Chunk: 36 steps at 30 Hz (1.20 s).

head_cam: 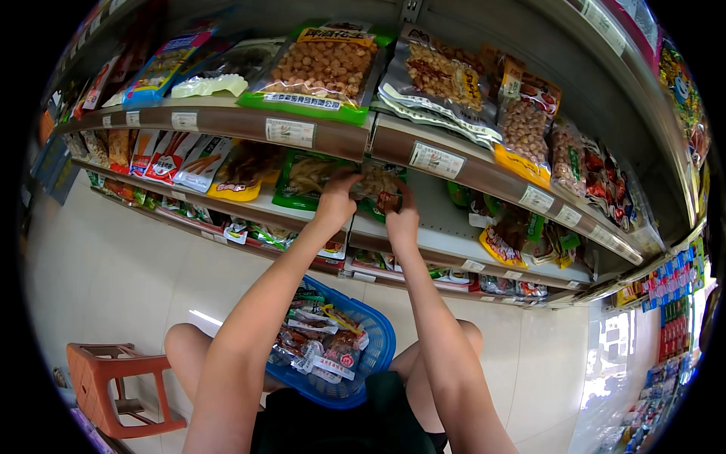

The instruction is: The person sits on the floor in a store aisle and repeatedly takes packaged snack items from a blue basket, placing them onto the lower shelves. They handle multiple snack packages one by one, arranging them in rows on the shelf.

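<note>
On the middle shelf, a clear-and-green snack packet [379, 184] with pale brown contents sits between my two hands. My left hand [338, 198] has its fingers at the packet's left edge. My right hand [403, 218] grips its right side, thumb and fingers bent around it. Just left of my left hand lies a green-edged packet [306, 180] of pale food. The upper shelf hides part of the packets behind my fingertips. Below my forearms, a blue plastic basket [381, 329] stands between my knees, holding several sealed snack packets [323, 346].
The upper shelf edge [340, 139] with price tags juts out above my hands. It carries a large bag of coated peanuts [326, 62]. To the right on the middle shelf lie yellow-edged packets [502, 244]. An orange plastic stool [122, 391] stands on the tiled floor at left.
</note>
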Each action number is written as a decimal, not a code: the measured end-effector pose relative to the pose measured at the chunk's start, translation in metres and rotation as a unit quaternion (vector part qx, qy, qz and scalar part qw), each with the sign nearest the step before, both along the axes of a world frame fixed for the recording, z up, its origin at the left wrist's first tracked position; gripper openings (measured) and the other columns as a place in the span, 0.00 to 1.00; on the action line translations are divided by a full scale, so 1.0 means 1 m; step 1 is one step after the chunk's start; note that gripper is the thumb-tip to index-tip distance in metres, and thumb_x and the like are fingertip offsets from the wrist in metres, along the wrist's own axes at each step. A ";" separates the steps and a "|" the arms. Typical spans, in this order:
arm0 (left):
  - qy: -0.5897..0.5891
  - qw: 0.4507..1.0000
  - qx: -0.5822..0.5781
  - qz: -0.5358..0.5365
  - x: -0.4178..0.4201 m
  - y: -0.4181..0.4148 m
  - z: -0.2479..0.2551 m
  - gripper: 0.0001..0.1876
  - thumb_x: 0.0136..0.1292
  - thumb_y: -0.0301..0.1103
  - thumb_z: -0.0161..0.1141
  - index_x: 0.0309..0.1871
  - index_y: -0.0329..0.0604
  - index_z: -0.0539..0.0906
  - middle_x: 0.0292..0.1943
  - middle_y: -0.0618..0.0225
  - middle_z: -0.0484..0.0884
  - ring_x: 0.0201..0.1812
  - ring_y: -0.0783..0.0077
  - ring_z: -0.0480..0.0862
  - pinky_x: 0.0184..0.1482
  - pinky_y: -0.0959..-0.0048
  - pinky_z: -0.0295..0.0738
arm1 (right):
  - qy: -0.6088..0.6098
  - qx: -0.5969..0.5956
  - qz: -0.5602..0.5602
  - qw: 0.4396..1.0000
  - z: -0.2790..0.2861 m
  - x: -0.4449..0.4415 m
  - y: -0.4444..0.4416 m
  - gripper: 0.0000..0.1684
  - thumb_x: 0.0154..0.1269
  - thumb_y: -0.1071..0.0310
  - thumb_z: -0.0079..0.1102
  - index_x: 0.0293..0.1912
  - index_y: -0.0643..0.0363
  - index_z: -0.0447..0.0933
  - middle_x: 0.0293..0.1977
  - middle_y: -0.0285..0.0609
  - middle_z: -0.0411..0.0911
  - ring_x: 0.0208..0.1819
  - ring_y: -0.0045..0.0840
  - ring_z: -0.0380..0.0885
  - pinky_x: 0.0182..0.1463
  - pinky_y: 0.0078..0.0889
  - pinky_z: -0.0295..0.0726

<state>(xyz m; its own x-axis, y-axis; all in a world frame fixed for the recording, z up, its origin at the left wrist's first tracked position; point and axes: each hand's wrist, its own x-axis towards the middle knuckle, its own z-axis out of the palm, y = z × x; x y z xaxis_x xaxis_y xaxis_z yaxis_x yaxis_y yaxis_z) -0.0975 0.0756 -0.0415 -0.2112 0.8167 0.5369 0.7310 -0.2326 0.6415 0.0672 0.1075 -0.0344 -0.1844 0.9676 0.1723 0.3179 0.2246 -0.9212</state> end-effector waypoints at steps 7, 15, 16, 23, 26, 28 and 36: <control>0.175 0.973 -0.153 0.000 -0.006 0.043 -0.011 0.30 0.50 0.22 0.64 0.62 0.44 0.76 0.66 0.57 0.70 0.62 0.51 0.75 0.63 0.47 0.68 | 0.021 0.063 0.027 0.997 -0.068 -0.011 0.076 0.25 0.61 0.76 0.57 0.60 0.58 0.74 0.53 0.53 0.79 0.54 0.49 0.77 0.57 0.45 0.77; 0.310 0.926 -0.187 0.106 -0.005 0.044 -0.019 0.34 0.52 0.23 0.64 0.67 0.50 0.72 0.69 0.59 0.66 0.71 0.60 0.66 0.59 0.42 0.60 | -0.178 0.228 -0.035 0.957 -0.060 -0.028 0.077 0.31 0.60 0.70 0.64 0.64 0.46 0.74 0.45 0.55 0.80 0.43 0.52 0.81 0.45 0.49 0.80; 0.305 0.928 -0.184 0.105 -0.004 0.047 -0.021 0.34 0.53 0.23 0.63 0.67 0.49 0.72 0.68 0.57 0.66 0.71 0.58 0.66 0.60 0.42 0.61 | -0.189 0.234 -0.042 0.953 -0.060 -0.029 0.079 0.30 0.60 0.70 0.64 0.63 0.46 0.75 0.46 0.55 0.80 0.43 0.52 0.80 0.46 0.50 0.80; 0.298 0.940 -0.118 0.114 0.004 0.046 -0.028 0.35 0.49 0.24 0.67 0.65 0.48 0.73 0.66 0.52 0.66 0.68 0.48 0.66 0.60 0.45 0.65 | -0.254 0.180 -0.102 0.945 -0.056 -0.036 0.071 0.20 0.65 0.60 0.60 0.57 0.46 0.78 0.61 0.51 0.71 0.59 0.52 0.70 0.58 0.56 0.72; 0.286 0.946 -0.111 0.102 0.006 0.035 -0.021 0.37 0.44 0.24 0.71 0.64 0.48 0.75 0.66 0.54 0.66 0.68 0.47 0.66 0.61 0.45 0.65 | -0.289 0.103 -0.085 0.948 -0.040 -0.041 0.056 0.20 0.69 0.57 0.55 0.59 0.44 0.76 0.67 0.54 0.64 0.67 0.53 0.62 0.62 0.61 0.64; 0.275 0.952 -0.094 0.091 0.016 0.026 -0.011 0.37 0.42 0.25 0.72 0.62 0.48 0.76 0.66 0.57 0.67 0.68 0.47 0.66 0.62 0.46 0.65 | -0.298 0.107 -0.081 0.945 -0.036 -0.038 0.047 0.21 0.69 0.57 0.55 0.60 0.45 0.75 0.69 0.55 0.61 0.69 0.53 0.59 0.64 0.63 0.60; 0.206 0.977 0.047 0.038 0.038 -0.018 0.011 0.26 0.54 0.23 0.62 0.60 0.43 0.78 0.62 0.62 0.76 0.66 0.52 0.70 0.63 0.49 0.63 | -0.255 0.293 -0.081 0.918 -0.005 -0.027 -0.011 0.25 0.62 0.68 0.58 0.59 0.60 0.75 0.67 0.54 0.65 0.69 0.49 0.61 0.66 0.58 0.58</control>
